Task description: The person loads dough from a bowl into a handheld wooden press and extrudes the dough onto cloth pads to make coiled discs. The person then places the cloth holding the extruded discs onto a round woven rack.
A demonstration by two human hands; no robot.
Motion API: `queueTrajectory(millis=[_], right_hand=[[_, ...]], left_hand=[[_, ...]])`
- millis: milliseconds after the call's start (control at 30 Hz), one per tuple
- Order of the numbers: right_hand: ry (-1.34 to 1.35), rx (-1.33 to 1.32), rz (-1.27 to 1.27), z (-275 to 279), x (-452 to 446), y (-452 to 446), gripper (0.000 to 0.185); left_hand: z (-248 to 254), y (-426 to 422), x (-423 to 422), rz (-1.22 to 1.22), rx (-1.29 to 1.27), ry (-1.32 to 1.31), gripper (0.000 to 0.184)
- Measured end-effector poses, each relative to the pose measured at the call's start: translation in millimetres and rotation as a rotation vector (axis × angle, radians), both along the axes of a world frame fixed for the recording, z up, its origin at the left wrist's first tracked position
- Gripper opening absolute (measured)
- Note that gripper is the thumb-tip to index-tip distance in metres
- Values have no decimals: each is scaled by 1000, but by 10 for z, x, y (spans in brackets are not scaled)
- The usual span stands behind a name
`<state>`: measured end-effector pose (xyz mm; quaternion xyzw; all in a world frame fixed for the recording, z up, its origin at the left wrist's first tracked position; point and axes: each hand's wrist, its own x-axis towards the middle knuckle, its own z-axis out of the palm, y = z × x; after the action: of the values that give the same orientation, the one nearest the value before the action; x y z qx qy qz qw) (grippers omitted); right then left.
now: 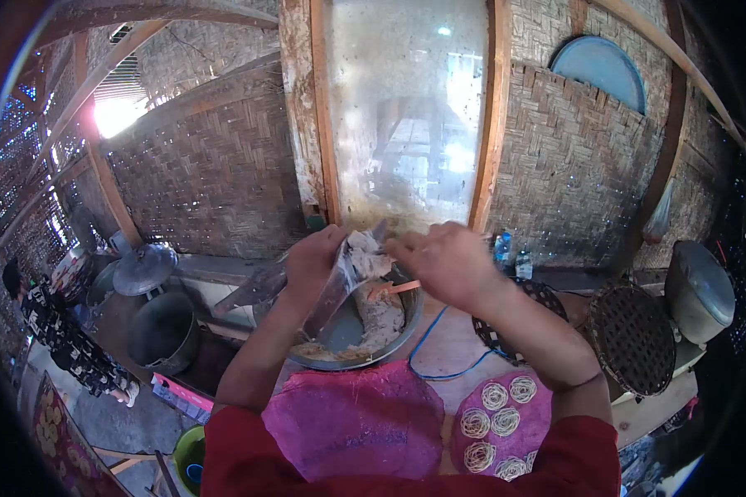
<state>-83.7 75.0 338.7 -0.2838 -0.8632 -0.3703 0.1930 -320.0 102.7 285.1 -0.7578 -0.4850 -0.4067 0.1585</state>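
My left hand (313, 258) is closed around the edge of a clear plastic bag (330, 290), which hangs tilted over a wide metal basin (414, 331). Pale, sticky dough (363, 253) shows at the bag's mouth, and more dough (381, 319) lies in the basin. Level with the bag's mouth, on its right, is my right hand (443, 261). Its fingers are curled shut, and what they grip is hidden. Below them, an orange handle (404, 287) sticks out over the dough.
A purple cloth-like mat (352, 418) lies in front of the basin. Several coiled noodle-like rounds (504, 422) sit on a round purple mat (464, 451). Woven trays (632, 338) and a large pot (700, 290) stand right. Another person (62, 331) is left, near a dark pot (164, 331).
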Motion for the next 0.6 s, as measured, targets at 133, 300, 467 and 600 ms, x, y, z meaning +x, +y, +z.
queueTrajectory(millis=[133, 300, 467, 600], right_hand=[[-24, 11, 98, -132, 88, -50, 30], [158, -33, 7, 82, 398, -69, 38], [112, 49, 26, 37, 232, -27, 36], [-27, -109, 66, -15, 0, -36, 28]], left_hand=[[33, -129, -22, -118, -80, -64, 25], [-251, 375, -367, -621, -175, -989, 22], [23, 25, -325, -121, -182, -318, 18], [-57, -1, -114, -149, 60, -53, 37]])
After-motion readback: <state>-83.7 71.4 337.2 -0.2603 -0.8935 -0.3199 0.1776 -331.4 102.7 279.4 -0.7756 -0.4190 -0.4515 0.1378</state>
